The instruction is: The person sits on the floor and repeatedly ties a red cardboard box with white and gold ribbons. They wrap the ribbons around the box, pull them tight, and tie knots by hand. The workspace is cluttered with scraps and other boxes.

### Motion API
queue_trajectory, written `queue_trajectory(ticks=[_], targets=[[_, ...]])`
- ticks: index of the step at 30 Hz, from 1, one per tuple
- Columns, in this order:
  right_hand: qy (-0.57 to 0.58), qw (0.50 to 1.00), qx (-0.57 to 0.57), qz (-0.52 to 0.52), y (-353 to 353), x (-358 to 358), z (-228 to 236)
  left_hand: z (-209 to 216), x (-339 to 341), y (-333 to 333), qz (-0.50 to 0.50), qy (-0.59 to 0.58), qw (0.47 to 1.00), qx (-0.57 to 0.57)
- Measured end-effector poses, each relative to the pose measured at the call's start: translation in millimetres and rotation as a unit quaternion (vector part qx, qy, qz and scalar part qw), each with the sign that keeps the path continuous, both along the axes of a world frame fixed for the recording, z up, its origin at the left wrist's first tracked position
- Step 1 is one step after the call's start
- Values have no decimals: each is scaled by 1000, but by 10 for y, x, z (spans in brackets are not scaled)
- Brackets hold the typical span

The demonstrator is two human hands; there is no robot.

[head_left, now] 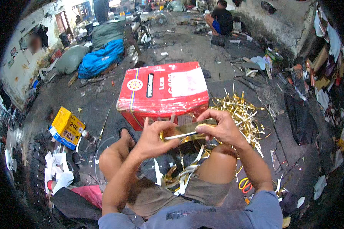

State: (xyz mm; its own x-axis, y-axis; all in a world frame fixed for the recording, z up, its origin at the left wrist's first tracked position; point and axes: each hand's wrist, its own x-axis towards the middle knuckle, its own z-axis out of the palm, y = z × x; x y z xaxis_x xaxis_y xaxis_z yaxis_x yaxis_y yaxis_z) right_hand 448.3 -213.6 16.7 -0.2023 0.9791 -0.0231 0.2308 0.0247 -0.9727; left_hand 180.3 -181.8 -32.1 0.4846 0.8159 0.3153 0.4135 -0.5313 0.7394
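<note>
Between my two hands, in front of a red carton, is a flat, shiny gold strip point(188, 130) with a white lower edge. My left hand point(155, 138) grips its left end between thumb and fingers. The right end is pinched by my right hand point(221, 126), thumb along the near edge. Whether it is one folded strip or several layers, I cannot tell. The red carton point(163, 108) stands on the floor just beyond my hands. Curled gold and white offcuts point(181, 179) lie between my legs, below the strip.
A heap of gold and white trimmings point(242, 114) lies right of the carton. Orange-handled scissors point(245, 186) rest by my right leg. At left stand a yellow and blue box point(68, 128) and white paper scraps point(59, 171). Far off, a person point(222, 21) squats near the right wall.
</note>
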Motion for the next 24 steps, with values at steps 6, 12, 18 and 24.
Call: queue_trajectory(ticks=[6,12,18,24], targets=[[99,994,24,45,-46,-217,-22,23,461,-254,-1,-324,934,-147],[75,994,65,35,-46,-249,-78,50,575,-207,62,-516,819,-245],[124,986,73,-87,-90,-279,26,97,650,-387,53,-396,904,-152],[85,992,90,-14,-86,-267,-71,162,674,-296,130,-480,844,-200]])
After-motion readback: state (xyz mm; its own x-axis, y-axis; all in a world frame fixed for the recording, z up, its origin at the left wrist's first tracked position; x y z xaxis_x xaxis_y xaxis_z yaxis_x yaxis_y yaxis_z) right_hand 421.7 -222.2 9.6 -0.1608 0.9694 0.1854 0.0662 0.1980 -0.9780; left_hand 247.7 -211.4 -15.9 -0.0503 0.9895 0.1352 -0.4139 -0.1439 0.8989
